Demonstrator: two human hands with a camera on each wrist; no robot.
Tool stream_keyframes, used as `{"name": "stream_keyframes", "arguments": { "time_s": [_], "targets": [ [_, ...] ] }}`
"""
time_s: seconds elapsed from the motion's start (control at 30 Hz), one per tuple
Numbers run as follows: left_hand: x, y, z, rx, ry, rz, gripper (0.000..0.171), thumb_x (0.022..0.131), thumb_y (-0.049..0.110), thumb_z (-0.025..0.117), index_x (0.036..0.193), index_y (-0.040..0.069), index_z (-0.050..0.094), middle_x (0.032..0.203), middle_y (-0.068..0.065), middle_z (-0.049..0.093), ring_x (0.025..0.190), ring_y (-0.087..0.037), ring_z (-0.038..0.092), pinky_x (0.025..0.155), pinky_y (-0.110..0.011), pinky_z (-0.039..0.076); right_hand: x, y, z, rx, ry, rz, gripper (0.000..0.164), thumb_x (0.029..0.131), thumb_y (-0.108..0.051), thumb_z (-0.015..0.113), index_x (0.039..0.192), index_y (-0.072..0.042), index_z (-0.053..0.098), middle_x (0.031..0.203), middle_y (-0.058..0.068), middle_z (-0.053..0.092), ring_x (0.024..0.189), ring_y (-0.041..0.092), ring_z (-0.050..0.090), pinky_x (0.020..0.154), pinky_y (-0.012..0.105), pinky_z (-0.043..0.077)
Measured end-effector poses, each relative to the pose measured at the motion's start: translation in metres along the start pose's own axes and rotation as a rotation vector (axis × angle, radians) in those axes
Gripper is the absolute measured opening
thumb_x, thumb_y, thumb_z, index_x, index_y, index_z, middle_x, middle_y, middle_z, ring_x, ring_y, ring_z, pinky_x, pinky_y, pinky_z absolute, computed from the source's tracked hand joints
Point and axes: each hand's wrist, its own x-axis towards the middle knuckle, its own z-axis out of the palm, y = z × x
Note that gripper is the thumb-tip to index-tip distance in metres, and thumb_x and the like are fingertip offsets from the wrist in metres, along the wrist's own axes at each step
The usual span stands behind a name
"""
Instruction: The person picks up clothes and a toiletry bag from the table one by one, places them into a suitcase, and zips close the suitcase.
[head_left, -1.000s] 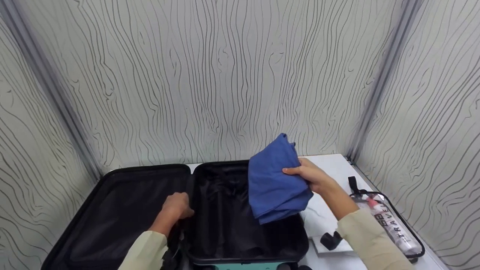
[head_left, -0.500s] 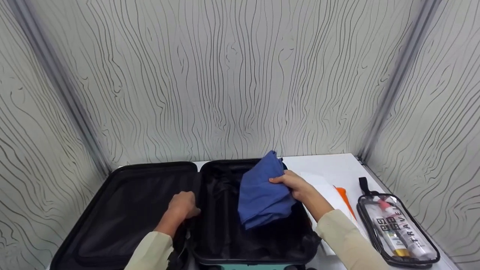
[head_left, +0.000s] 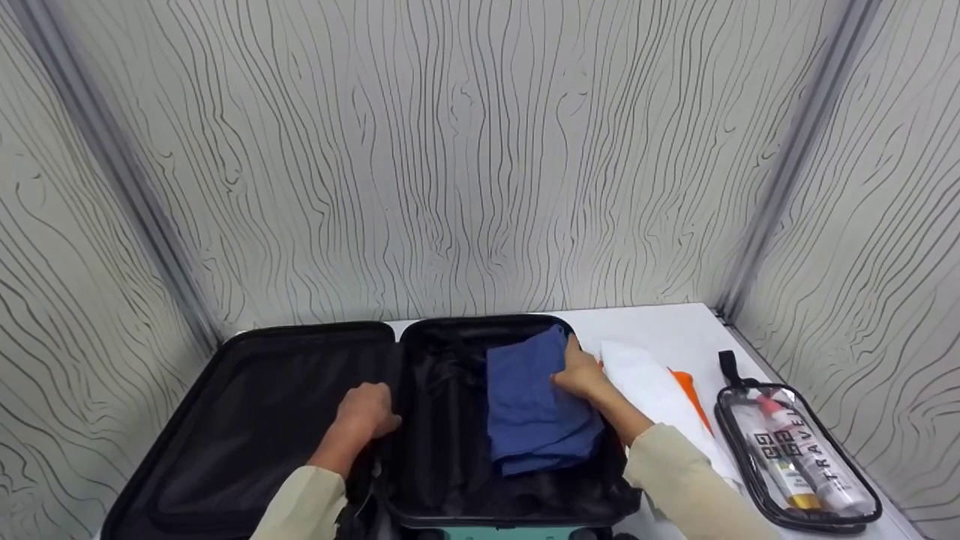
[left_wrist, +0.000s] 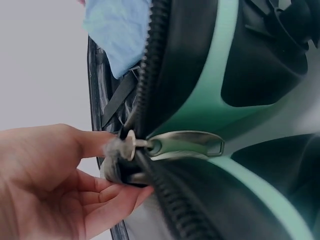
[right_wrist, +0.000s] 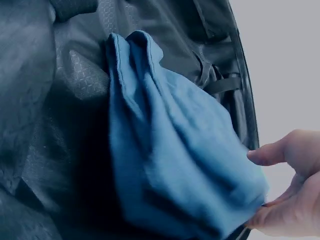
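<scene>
Where the cloth (head_left: 536, 412) is: inside the right half of the open case (head_left: 454, 465).
Right hand (head_left: 583, 375): pinches the cloth's edge.
Left hand (head_left: 367, 411): pinches the case's edge, beside the zip pull (left_wrist: 185, 136).

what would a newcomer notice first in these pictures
Probably the blue cloth, held by the right hand in the right-hand half of the open black suitcase. Next, perhaps the clear pouch on the white table at far right, and the shiny zipper pull by the left hand in the left wrist view.
</scene>
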Motion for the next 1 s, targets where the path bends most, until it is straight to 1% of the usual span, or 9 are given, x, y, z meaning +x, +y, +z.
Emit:
{"name": "stream_keyframes", "arguments": {
  "time_s": [0.1, 0.2, 0.37, 0.47, 0.57, 0.7, 0.87, 0.93, 1.0],
  "targets": [
    [0.001, -0.001, 0.001, 0.006, 0.000, 0.008, 0.025, 0.078, 0.022, 0.071, 0.066, 0.005, 0.058, 0.073, -0.014, 0.063, 0.064, -0.027, 0.058, 0.060, -0.039, 0.048, 0.001, -0.010, 0.000, -0.120, -0.005, -0.073, 0.077, 0.072, -0.011, 0.072, 0.134, 0.014, 0.033, 0.127, 0.042, 0.040, 0.120, 0.052, 0.041, 0.099, 0.054, 0.036],
    [0.000, -0.001, 0.001, 0.018, 0.003, 0.019, 0.029, 0.079, 0.020, 0.070, 0.061, 0.008, 0.052, 0.066, -0.011, 0.059, 0.061, -0.025, 0.056, 0.059, -0.038, 0.047, 0.005, -0.017, 0.004, -0.177, -0.113, -0.092, 0.077, 0.074, -0.020, 0.075, 0.136, 0.005, 0.037, 0.137, 0.041, 0.030, 0.126, 0.057, 0.030, 0.101, 0.059, 0.031],
    [-0.002, 0.003, 0.002, 0.013, 0.003, 0.040, 0.034, 0.080, 0.019, 0.067, 0.057, 0.011, 0.043, 0.058, -0.008, 0.053, 0.055, -0.023, 0.051, 0.054, -0.035, 0.043, 0.017, -0.012, 0.012, -0.253, -0.359, 0.040, 0.092, 0.076, -0.038, 0.074, 0.147, -0.007, 0.024, 0.147, 0.037, 0.010, 0.129, 0.063, 0.010, 0.102, 0.066, 0.023],
    [-0.004, 0.006, 0.004, 0.004, -0.015, 0.042, 0.032, 0.080, 0.019, 0.068, 0.059, 0.009, 0.047, 0.057, -0.008, 0.052, 0.053, -0.022, 0.050, 0.052, -0.033, 0.041, 0.022, -0.003, 0.017, -0.283, -0.494, 0.103, 0.100, 0.077, -0.044, 0.072, 0.149, -0.007, 0.013, 0.148, 0.036, 0.004, 0.133, 0.057, 0.006, 0.105, 0.062, 0.020],
    [-0.008, 0.008, 0.008, -0.005, -0.032, 0.043, 0.028, 0.080, 0.020, 0.069, 0.062, 0.008, 0.051, 0.060, -0.008, 0.054, 0.054, -0.022, 0.051, 0.053, -0.033, 0.042, 0.023, 0.006, 0.023, -0.282, -0.583, 0.115, 0.106, 0.077, -0.046, 0.071, 0.149, -0.005, 0.005, 0.148, 0.036, 0.002, 0.137, 0.050, 0.006, 0.108, 0.057, 0.020],
    [-0.010, 0.008, 0.008, -0.012, -0.040, 0.047, 0.028, 0.080, 0.020, 0.069, 0.062, 0.007, 0.052, 0.060, -0.007, 0.054, 0.054, -0.021, 0.051, 0.053, -0.033, 0.043, 0.021, 0.009, 0.022, -0.256, -0.600, 0.080, 0.105, 0.078, -0.043, 0.072, 0.148, 0.000, 0.006, 0.147, 0.038, 0.008, 0.138, 0.047, 0.010, 0.110, 0.053, 0.021],
    [-0.006, 0.004, 0.000, -0.003, -0.035, 0.043, 0.030, 0.080, 0.020, 0.069, 0.061, 0.007, 0.051, 0.058, -0.006, 0.052, 0.053, -0.021, 0.049, 0.053, -0.033, 0.043, 0.004, -0.008, 0.006, -0.150, -0.554, 0.039, 0.093, 0.081, -0.029, 0.072, 0.142, 0.012, 0.015, 0.145, 0.034, 0.023, 0.137, 0.042, 0.023, 0.111, 0.046, 0.022],
    [-0.004, 0.000, -0.003, -0.002, -0.030, 0.044, 0.032, 0.080, 0.020, 0.069, 0.059, 0.008, 0.048, 0.056, -0.005, 0.050, 0.052, -0.021, 0.048, 0.053, -0.033, 0.042, -0.007, -0.017, 0.001, -0.153, -0.543, 0.014, 0.090, 0.079, -0.026, 0.073, 0.140, 0.015, 0.020, 0.144, 0.032, 0.029, 0.135, 0.041, 0.028, 0.110, 0.045, 0.024],
    [-0.003, -0.005, -0.006, -0.007, -0.028, 0.039, 0.036, 0.081, 0.020, 0.068, 0.056, 0.010, 0.044, 0.053, -0.003, 0.047, 0.050, -0.020, 0.047, 0.051, -0.032, 0.041, -0.016, -0.025, -0.001, -0.209, -0.544, -0.023, 0.089, 0.078, -0.027, 0.074, 0.138, 0.016, 0.025, 0.140, 0.032, 0.035, 0.132, 0.042, 0.033, 0.109, 0.046, 0.026]
  ]
}}
